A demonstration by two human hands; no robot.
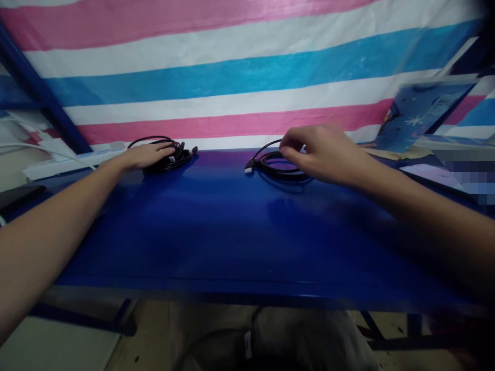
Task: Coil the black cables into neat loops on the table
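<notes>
My left hand (150, 155) lies with fingers stretched over a pile of black cables (170, 164) at the back left of the blue table. Connector ends stick out at the pile's right side. My right hand (320, 150) is at a coiled black USB cable (286, 174) at the back, right of centre. Its thumb and forefinger are closed together at the upper part of the coil, and the other fingers are curled. The cable's plug (249, 166), with a pale tip, points left and rests on the table. Part of the coil is hidden behind my right hand.
Behind the blue table (216, 232) hangs a striped pink, white and blue sheet (232, 67). A blue printed packet (421, 116) stands at the back right. On the left are a dark flat object (21, 197) and white cables (50, 149).
</notes>
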